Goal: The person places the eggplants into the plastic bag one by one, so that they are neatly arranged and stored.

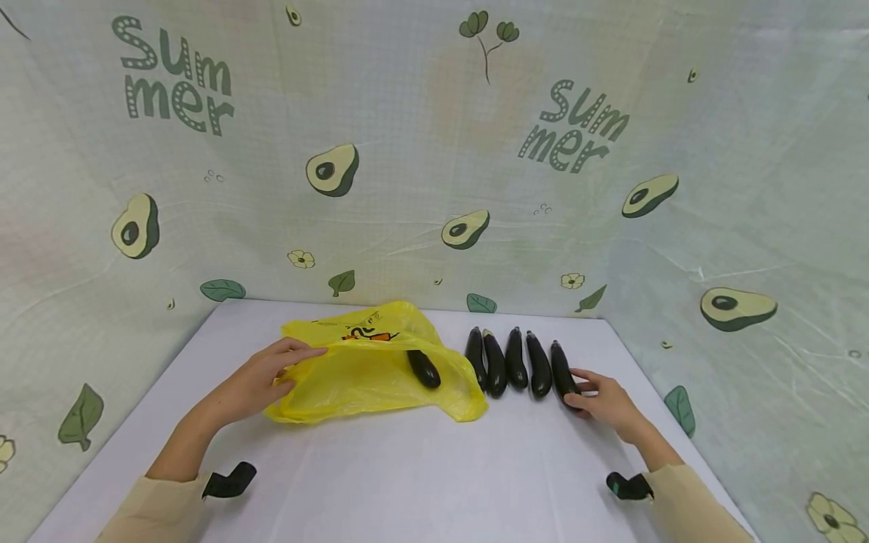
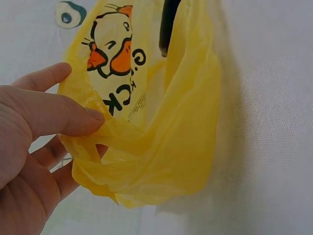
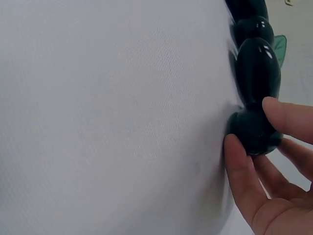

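A yellow plastic bag [image 1: 339, 381] with a printed duck [image 2: 111, 46] lies at the left of the table, its mouth held apart. One dark eggplant [image 1: 424, 369] is at the bag's opening. My left hand [image 1: 261, 381] pinches the bag's left edge between thumb and fingers. In the right wrist view, my right hand [image 3: 279, 176] has thumb and fingers round the near end of the rightmost eggplant [image 3: 254, 132], which lies on the table at the end of a row.
Several other eggplants [image 1: 516, 360] lie side by side between the bag and my right hand. Behind the white table [image 1: 407, 483] hangs a cloth [image 1: 394, 98] printed with avocados and leaves.
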{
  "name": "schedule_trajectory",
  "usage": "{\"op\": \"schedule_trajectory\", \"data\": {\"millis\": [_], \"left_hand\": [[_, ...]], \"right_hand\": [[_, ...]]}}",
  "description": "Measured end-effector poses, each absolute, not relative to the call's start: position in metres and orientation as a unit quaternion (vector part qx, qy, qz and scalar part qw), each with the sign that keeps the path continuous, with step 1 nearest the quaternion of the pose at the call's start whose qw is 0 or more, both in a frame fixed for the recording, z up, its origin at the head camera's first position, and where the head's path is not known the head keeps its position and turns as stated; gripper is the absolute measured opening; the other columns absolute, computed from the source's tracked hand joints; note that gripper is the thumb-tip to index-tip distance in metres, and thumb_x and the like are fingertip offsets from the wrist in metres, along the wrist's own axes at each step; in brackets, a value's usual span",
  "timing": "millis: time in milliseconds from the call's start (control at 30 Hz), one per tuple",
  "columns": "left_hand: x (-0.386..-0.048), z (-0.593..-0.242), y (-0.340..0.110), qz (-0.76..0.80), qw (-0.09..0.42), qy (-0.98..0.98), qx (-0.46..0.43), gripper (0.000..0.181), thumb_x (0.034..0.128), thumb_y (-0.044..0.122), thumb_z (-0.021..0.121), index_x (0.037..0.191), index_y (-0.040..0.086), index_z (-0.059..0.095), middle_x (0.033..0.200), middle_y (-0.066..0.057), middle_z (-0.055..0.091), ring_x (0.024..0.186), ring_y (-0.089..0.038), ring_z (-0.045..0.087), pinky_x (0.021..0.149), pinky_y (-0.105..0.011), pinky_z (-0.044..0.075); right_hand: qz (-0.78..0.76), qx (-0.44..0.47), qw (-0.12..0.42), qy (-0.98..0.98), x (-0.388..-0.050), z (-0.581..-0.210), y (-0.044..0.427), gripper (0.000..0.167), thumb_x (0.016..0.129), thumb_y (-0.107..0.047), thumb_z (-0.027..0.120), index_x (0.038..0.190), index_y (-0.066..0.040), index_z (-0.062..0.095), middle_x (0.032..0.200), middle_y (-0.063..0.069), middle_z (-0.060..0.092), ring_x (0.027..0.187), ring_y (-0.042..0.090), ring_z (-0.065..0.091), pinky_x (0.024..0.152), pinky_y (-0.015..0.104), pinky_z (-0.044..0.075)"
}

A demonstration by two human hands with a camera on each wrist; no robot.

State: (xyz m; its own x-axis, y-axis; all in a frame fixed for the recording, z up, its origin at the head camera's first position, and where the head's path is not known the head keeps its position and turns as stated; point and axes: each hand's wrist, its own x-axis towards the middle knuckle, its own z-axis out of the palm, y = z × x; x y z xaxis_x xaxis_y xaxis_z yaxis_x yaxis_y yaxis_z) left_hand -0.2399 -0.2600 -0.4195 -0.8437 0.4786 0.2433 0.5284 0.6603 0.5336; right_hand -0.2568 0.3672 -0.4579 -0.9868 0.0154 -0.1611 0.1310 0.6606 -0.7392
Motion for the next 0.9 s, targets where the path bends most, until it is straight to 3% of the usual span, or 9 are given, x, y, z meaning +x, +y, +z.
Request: {"op": "schedule_trajectory", "data": {"millis": [100, 367, 900], "left_hand": [[-0.240, -0.420, -0.260, -0.306, 0.042, -0.910, -0.277, 0.072, 0.0900, -0.015, 0.073, 0.153, 0.017, 0.060, 0.137, -0.006, 0.058, 0.091, -0.012, 0.055, 0.072, -0.025, 0.051], [-0.240, -0.418, -0.260, -0.311, 0.043, -0.907, -0.279, 0.072, 0.0899, -0.016, 0.072, 0.153, 0.017, 0.059, 0.138, -0.011, 0.059, 0.089, -0.011, 0.055, 0.071, -0.025, 0.051], [-0.239, -0.418, -0.260, -0.309, 0.048, -0.906, -0.285, 0.071, 0.0897, -0.016, 0.073, 0.153, 0.015, 0.060, 0.136, -0.009, 0.060, 0.089, -0.012, 0.055, 0.072, -0.025, 0.051]], "right_hand": [[-0.425, 0.044, 0.069, 0.902, -0.257, -0.459, 0.367, 0.077, 0.098, -0.017, 0.078, 0.161, 0.002, 0.039, 0.146, 0.039, 0.052, 0.087, 0.023, 0.073, 0.078, 0.033, 0.061], [-0.447, 0.031, 0.055, 0.893, -0.257, -0.454, 0.364, 0.078, 0.097, -0.014, 0.078, 0.162, 0.000, 0.038, 0.148, 0.037, 0.051, 0.123, 0.040, 0.065, 0.081, 0.035, 0.063], [-0.444, -0.022, 0.048, 0.895, -0.242, -0.427, 0.337, 0.073, 0.099, -0.014, 0.077, 0.163, -0.006, 0.042, 0.148, 0.034, 0.054, 0.120, 0.037, 0.069, 0.086, 0.039, 0.063]]}}
